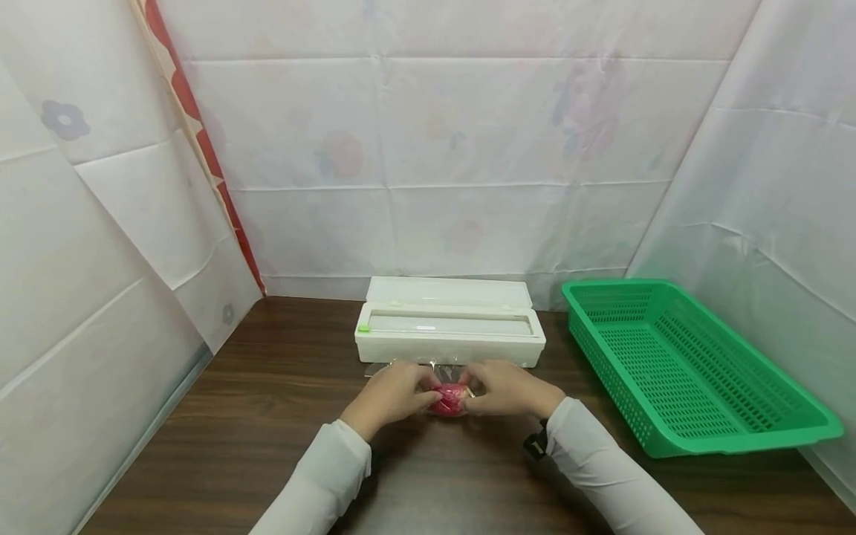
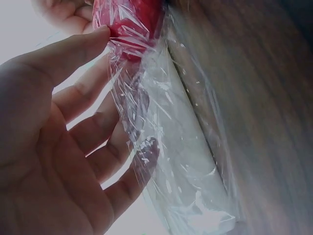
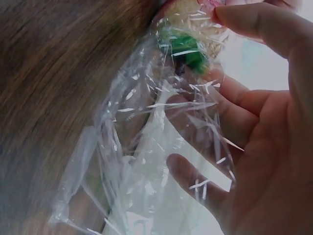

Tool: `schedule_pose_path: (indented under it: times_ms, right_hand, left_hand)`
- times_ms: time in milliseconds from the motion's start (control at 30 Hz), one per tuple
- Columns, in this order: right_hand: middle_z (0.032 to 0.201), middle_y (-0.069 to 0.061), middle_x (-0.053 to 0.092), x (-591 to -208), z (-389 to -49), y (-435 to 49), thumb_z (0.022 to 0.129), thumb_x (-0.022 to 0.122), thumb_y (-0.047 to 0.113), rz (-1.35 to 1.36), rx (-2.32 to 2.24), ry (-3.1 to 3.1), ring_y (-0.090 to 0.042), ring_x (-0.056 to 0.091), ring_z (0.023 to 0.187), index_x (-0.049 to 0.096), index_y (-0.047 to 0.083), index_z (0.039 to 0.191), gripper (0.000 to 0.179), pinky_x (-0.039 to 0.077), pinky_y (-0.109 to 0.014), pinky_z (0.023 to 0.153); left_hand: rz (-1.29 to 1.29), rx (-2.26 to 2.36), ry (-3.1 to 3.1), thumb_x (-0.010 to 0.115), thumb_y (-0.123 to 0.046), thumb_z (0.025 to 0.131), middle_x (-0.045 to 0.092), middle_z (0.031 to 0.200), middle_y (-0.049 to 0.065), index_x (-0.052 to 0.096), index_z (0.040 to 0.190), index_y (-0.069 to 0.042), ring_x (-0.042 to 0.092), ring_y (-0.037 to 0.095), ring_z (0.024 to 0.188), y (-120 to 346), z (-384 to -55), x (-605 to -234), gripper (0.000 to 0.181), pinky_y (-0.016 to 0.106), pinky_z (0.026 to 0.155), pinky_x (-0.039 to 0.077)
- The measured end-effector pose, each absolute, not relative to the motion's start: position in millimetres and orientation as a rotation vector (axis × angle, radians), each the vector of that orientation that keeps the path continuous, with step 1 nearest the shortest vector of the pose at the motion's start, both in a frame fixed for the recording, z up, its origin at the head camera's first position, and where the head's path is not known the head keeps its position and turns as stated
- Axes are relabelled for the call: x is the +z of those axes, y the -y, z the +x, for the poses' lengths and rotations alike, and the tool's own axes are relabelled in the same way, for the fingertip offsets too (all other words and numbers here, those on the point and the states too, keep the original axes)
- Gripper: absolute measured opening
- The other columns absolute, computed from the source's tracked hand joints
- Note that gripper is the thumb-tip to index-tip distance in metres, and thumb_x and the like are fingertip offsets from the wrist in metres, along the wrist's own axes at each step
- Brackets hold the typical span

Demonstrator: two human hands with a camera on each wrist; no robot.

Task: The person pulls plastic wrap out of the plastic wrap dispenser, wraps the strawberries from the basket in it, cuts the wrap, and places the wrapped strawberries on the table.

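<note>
A red fruit (image 1: 449, 400) with a yellowish end and a green leaf (image 3: 188, 51), perhaps an apple or a peach, sits between the two hands. Clear cling film (image 2: 146, 107) is wrapped around it, with loose wrinkled film trailing from both sides. My left hand (image 1: 393, 395) pinches its red side, the thumb on top of the film and the other fingers behind. From the opposite side my right hand (image 1: 506, 389) grips the yellowish end through the film. Just beyond both hands stands a white cling film dispenser (image 1: 455, 351), its lid raised at the back.
A green perforated basket (image 1: 695, 438) stands on the right of the dark wooden table (image 1: 254, 446). Pale patterned sheets (image 1: 455, 148) hang behind and at both sides. A small green slider (image 1: 364, 328) shows at the dispenser's left end.
</note>
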State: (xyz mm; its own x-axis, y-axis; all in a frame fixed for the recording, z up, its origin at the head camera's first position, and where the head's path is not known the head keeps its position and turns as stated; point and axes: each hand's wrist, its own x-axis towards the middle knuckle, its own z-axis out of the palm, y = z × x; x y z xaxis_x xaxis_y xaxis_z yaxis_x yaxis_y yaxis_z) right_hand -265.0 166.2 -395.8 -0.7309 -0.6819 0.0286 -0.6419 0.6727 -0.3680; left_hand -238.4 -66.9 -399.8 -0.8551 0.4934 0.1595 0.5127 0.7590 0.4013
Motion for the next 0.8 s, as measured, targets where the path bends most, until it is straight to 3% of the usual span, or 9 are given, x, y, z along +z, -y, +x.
schedule_pose_path:
  times_ms: [133,300,400,567,800]
  right_hand:
    - [0.082,0.013,0.063,-396.2,-265.2,-167.8,0.091,0.070,0.028,-1.103,-0.565,-2.701,-0.005,0.056,0.072,0.069,0.017,0.104,0.018,0.050,-0.029,0.066]
    - [0.075,0.012,0.061,-395.6,-263.2,-169.7,0.098,0.063,0.032,-1.068,-0.601,-2.594,-0.004,0.054,0.064,0.071,0.015,0.105,0.020,0.050,-0.027,0.060]
    - [0.083,0.013,0.063,-395.1,-261.9,-171.7,0.099,0.061,0.039,-1.068,-0.589,-2.571,-0.004,0.057,0.072,0.073,0.014,0.108,0.030,0.052,-0.028,0.069]
    - [0.095,0.012,0.062,-396.0,-263.1,-174.6,0.098,0.063,0.044,-1.085,-0.616,-2.570,-0.006,0.059,0.085,0.072,0.014,0.115,0.036,0.053,-0.030,0.077]
    - [0.110,0.007,0.066,-398.4,-262.0,-173.5,0.098,0.068,0.026,-1.250,-0.785,-2.520,-0.014,0.063,0.105,0.064,0.016,0.118,0.023,0.053,-0.034,0.090]
  left_hand:
    - [-0.852,-0.663,2.932,0.075,-0.027,0.092,0.071,0.086,-0.014,0.080,0.100,-0.020,0.060,0.005,0.077,68.4,-236.1,-399.6,0.011,0.032,0.070,0.051]
    - [-0.904,-0.636,2.962,0.073,-0.021,0.093,0.074,0.097,-0.008,0.080,0.104,-0.018,0.067,0.012,0.093,70.7,-234.1,-399.0,0.014,0.039,0.081,0.054]
    - [-0.948,-0.614,2.963,0.071,-0.020,0.094,0.075,0.101,-0.005,0.080,0.106,-0.017,0.068,0.014,0.098,71.5,-233.5,-399.8,0.016,0.041,0.084,0.054]
    - [-1.000,-0.633,2.943,0.071,-0.019,0.094,0.075,0.097,-0.005,0.080,0.105,-0.015,0.067,0.012,0.092,72.6,-233.4,-399.2,0.015,0.039,0.082,0.054]
    - [-1.019,-0.699,2.951,0.070,-0.016,0.094,0.074,0.097,-0.003,0.079,0.108,-0.012,0.064,0.009,0.086,73.5,-233.4,-398.7,0.016,0.038,0.081,0.055]
